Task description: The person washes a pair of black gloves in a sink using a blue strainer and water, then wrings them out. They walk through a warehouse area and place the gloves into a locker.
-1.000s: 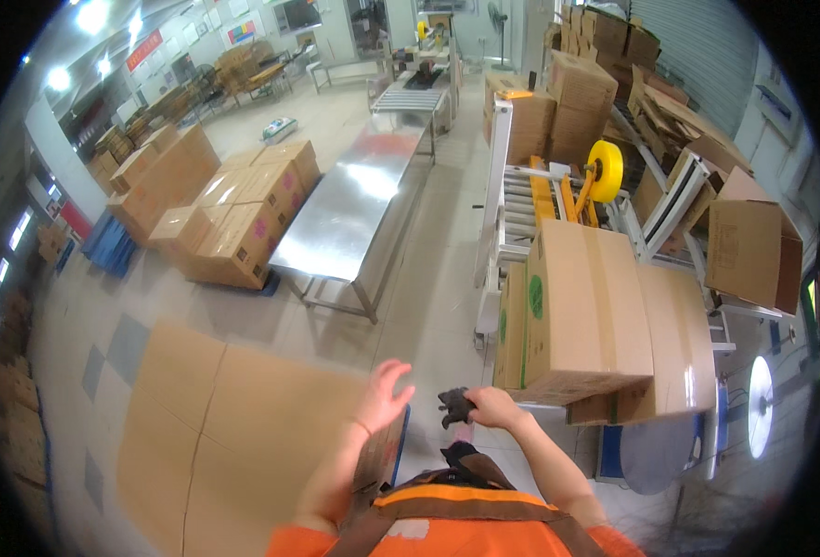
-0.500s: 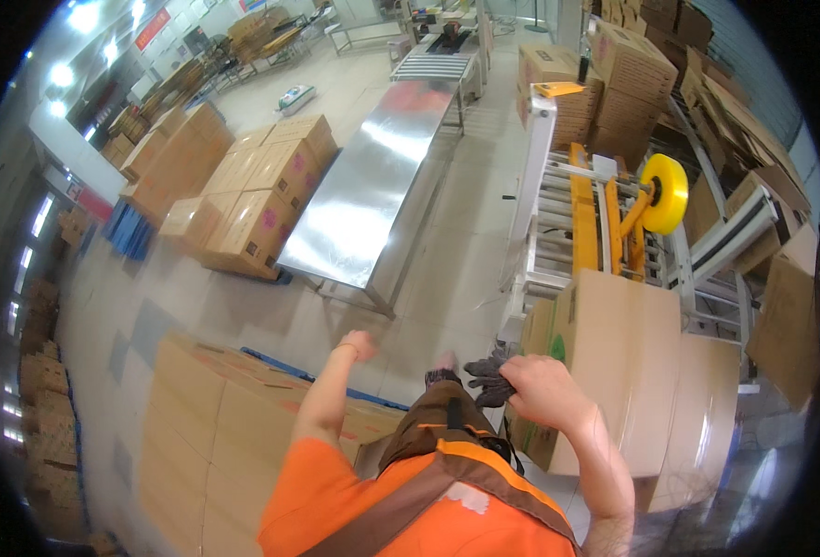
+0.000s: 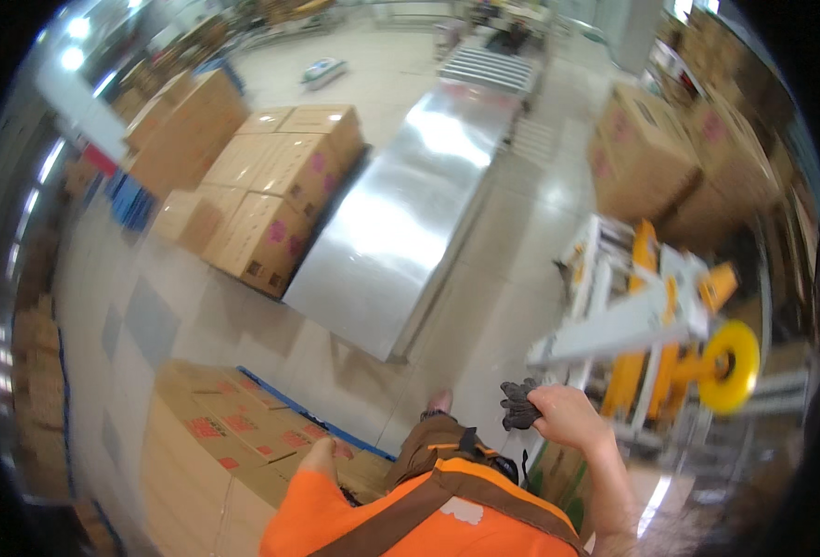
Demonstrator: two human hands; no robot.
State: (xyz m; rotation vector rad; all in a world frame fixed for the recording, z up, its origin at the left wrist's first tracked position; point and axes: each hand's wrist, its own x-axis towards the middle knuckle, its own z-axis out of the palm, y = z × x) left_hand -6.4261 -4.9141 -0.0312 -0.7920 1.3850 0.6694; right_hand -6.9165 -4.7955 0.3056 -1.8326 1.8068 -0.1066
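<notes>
My right hand (image 3: pixel 568 415) is closed around a pair of dark grey work gloves (image 3: pixel 519 406), whose limp fingers stick out to the left. It is held out in front of me, near the white and yellow machine (image 3: pixel 628 325). Only a short, foreshortened piece of my left arm shows below the orange sleeve; my left hand itself is hidden. That arm is over a pallet load of flat cardboard (image 3: pixel 243 422) with red printing, on a blue pallet. A foot shows ahead of my brown apron.
A long steel table (image 3: pixel 382 232) runs away ahead to a roller conveyor (image 3: pixel 487 68). Stacked cartons (image 3: pixel 261 232) stand along its left side, and more cartons (image 3: pixel 642 148) at the right. The machine carries a yellow tape roll (image 3: pixel 730 367). Blue pallets (image 3: pixel 131 202) lie at far left.
My view has shifted, so the table and machine sit differently. The left hand has dropped out of sight behind its arm. The right hand still grips the gloves, now farther from the large carton.
</notes>
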